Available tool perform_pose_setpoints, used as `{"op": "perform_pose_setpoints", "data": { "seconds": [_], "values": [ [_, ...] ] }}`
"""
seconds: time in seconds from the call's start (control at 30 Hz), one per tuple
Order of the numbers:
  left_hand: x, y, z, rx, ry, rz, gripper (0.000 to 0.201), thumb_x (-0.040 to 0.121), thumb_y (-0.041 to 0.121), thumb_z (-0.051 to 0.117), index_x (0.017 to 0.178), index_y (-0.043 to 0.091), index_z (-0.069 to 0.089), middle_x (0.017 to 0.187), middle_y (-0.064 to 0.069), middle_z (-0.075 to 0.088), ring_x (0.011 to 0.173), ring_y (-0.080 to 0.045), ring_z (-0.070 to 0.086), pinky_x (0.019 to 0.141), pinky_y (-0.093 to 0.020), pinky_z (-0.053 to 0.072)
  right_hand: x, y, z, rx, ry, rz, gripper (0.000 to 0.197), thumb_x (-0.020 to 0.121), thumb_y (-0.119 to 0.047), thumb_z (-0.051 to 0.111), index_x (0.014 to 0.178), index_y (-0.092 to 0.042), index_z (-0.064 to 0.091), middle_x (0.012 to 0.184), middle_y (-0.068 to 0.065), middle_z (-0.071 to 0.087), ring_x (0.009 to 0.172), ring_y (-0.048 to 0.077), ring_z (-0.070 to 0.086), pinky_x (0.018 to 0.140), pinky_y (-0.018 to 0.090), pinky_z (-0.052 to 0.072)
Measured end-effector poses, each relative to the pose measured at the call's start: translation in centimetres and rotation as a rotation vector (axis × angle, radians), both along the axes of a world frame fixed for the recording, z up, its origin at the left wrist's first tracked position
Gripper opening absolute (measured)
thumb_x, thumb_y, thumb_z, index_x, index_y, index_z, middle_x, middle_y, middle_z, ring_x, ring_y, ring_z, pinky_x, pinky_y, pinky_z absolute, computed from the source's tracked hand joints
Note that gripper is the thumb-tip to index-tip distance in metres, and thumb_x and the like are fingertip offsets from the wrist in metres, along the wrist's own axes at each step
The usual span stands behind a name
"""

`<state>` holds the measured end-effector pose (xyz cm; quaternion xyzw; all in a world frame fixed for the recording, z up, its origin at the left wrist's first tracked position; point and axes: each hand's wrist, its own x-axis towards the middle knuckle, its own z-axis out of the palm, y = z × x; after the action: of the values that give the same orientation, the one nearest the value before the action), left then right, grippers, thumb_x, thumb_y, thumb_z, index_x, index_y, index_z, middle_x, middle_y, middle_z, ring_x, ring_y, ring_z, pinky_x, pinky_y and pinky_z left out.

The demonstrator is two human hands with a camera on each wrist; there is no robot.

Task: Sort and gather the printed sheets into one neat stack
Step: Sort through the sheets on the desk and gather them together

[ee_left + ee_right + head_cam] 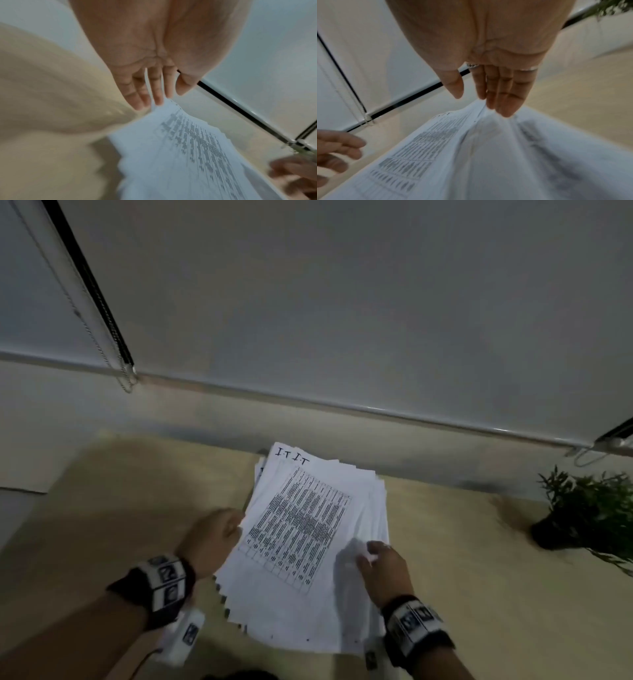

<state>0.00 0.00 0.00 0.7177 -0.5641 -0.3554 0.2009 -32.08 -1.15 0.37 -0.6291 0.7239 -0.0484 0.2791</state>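
Note:
A loose stack of printed sheets (301, 525) lies askew on the beige table (137, 491), its edges fanned out. The top sheet shows a printed table and handwritten "I.T". My left hand (226, 525) is at the stack's left edge. In the left wrist view its straight fingers (154, 94) touch the edge of the sheets (188, 155). My right hand (373, 553) rests on the stack's right side. Its straight fingers (501, 102) press on the sheets (471, 155), which bunch into a ridge beneath them.
A potted green plant (589, 515) stands on the table at the right. Behind the table hang white roller blinds with a bead chain (102, 344) at the left. Bare tabletop lies to the left and right of the stack.

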Motion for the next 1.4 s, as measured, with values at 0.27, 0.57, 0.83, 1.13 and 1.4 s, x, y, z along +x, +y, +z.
{"op": "perform_pose_setpoints", "data": {
  "seconds": [0.27,0.57,0.83,1.13,1.4],
  "values": [
    [-4.4,-2.4,-1.1,0.114,-0.206,0.055,0.049,0.098,0.015,0.046,0.147,0.008,0.044,0.149,-0.012,0.048,0.135,-0.026,0.048,0.112,-0.028,0.032,5.8,-3.1,-2.8,0.164,-0.045,-0.254,0.063,0.087,-0.043,0.065,0.131,-0.003,0.045,0.130,0.014,0.052,0.114,0.031,0.056,0.091,0.032,0.047],
    [-3.2,-0.8,-0.9,0.107,-0.147,0.027,0.038,0.097,0.015,0.052,0.134,0.012,0.061,0.139,-0.008,0.060,0.124,-0.022,0.059,0.104,-0.024,0.040,7.4,-3.9,-3.0,0.189,-0.434,-0.511,0.071,0.075,-0.025,0.081,0.133,-0.005,0.046,0.124,0.016,0.062,0.107,0.033,0.064,0.091,0.042,0.055],
    [-1.3,-0.8,1.2,0.121,0.416,0.120,0.056,0.086,0.036,0.073,0.136,0.019,0.054,0.124,0.008,0.067,0.111,-0.013,0.066,0.103,-0.041,0.050,5.1,-3.2,0.9,0.072,-0.764,-0.270,0.021,0.080,-0.019,0.078,0.095,-0.013,0.064,0.074,0.002,0.073,0.061,0.019,0.067,0.059,0.035,0.054],
    [2.1,0.1,-0.9,0.263,0.272,0.359,0.073,0.094,0.034,0.064,0.151,0.004,0.031,0.155,-0.014,0.039,0.133,-0.036,0.047,0.090,-0.031,0.042,6.3,-0.9,-2.0,0.136,-0.066,-0.405,0.075,0.086,-0.049,0.062,0.146,-0.014,0.034,0.147,0.010,0.038,0.133,0.034,0.038,0.104,0.044,0.038],
    [6.9,1.8,-0.1,0.127,0.160,0.391,0.016,0.091,0.020,0.068,0.085,0.005,0.065,0.083,-0.018,0.069,0.088,-0.038,0.065,0.076,-0.032,0.042,8.3,-0.9,-2.5,0.208,0.196,-0.337,0.126,0.063,-0.065,0.075,0.154,-0.010,0.008,0.152,0.011,0.024,0.139,0.036,0.025,0.108,0.052,0.032]
  ]
}}
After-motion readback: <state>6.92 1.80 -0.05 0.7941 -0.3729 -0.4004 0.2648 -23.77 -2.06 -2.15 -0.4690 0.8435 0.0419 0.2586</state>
